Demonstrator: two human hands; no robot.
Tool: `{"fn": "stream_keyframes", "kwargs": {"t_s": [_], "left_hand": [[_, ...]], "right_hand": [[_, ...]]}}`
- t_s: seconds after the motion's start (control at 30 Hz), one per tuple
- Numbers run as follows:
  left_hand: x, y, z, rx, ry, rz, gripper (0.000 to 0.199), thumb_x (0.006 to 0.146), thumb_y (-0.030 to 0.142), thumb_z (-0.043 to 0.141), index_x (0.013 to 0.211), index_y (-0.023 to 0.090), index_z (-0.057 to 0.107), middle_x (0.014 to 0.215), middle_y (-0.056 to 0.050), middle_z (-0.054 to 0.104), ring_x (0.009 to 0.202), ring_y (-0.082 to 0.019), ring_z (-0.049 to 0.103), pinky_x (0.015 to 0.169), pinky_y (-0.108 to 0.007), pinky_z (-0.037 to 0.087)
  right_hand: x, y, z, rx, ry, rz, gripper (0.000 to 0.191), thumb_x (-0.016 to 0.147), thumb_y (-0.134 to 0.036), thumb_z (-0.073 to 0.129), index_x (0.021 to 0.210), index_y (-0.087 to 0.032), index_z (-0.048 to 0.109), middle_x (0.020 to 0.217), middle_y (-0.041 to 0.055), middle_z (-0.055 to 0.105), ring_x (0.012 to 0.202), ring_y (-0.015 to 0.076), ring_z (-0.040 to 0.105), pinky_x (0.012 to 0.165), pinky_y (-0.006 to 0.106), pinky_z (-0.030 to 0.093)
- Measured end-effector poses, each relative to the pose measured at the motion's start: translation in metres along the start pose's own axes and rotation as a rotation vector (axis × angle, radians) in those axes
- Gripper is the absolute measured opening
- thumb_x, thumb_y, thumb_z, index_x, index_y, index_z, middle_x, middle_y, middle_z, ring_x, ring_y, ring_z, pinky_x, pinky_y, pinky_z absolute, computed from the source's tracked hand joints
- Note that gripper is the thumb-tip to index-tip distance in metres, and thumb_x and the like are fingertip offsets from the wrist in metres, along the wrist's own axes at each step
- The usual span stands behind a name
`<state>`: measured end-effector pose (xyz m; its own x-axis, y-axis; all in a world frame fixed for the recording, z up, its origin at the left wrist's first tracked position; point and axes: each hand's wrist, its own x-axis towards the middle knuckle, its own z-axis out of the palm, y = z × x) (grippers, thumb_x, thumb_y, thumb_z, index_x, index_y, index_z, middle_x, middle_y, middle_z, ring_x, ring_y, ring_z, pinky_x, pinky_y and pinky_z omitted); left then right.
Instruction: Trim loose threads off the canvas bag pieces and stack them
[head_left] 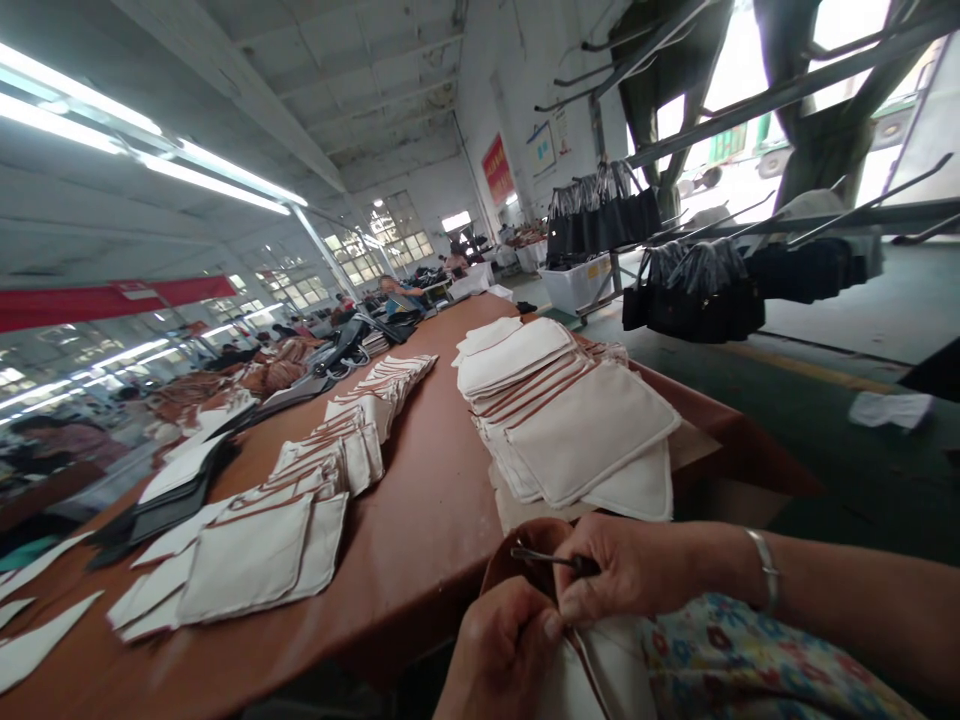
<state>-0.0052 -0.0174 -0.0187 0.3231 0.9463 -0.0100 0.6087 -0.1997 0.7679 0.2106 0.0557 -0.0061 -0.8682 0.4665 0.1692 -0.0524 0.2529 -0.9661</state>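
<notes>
At the table's near edge, my left hand is closed on a white fabric piece with a brown edge strip, close to my lap. My right hand meets it there, its fingertips pinched at the piece's edge. A slim metal tool with a dark part sticks out of the right hand; its exact kind is unclear. Behind the fingers curves a brown flap, partly hidden. Just beyond lies a stack of white panels with brown edging, overlapping one another.
Along the left of the brown table runs a row of overlapping white panels. Dark sheets lie farther left. Black handbags hang from a metal rack on the right, near a white bin. Other people sit in the background.
</notes>
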Motion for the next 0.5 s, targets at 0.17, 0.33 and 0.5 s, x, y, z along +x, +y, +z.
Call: {"fn": "stream_keyframes", "kwargs": {"t_s": [0.17,0.33,0.5], "left_hand": [[0.002,-0.002,0.006,-0.161,0.003,0.010,0.045,0.088,0.057,0.051,0.065,0.018,0.050,0.060,0.004,0.042,0.055,-0.010,0.037,0.052,-0.023,0.028],[-0.002,0.010,-0.008,-0.445,-0.117,-0.197,0.055,0.083,0.069,0.050,0.064,0.017,0.051,0.063,0.003,0.040,0.058,-0.010,0.034,0.054,-0.023,0.028],[-0.008,0.017,-0.024,-0.497,-0.159,-0.316,0.052,0.084,0.065,0.053,0.068,0.015,0.057,0.064,0.002,0.042,0.061,-0.011,0.031,0.056,-0.024,0.024]], "right_hand": [[-0.003,0.013,0.006,0.113,-0.004,0.047,0.030,0.083,-0.038,0.069,0.072,-0.012,0.058,0.064,-0.0041,0.046,0.056,0.0066,0.036,0.051,0.019,0.029],[-0.009,0.026,0.009,0.134,0.068,0.088,0.025,0.080,-0.032,0.070,0.071,-0.011,0.060,0.063,-0.0048,0.046,0.056,0.0058,0.033,0.050,0.017,0.027],[-0.010,0.026,0.007,0.220,0.077,0.121,0.037,0.080,-0.045,0.072,0.071,-0.011,0.058,0.061,-0.0045,0.045,0.052,0.0054,0.031,0.046,0.017,0.024]]}}
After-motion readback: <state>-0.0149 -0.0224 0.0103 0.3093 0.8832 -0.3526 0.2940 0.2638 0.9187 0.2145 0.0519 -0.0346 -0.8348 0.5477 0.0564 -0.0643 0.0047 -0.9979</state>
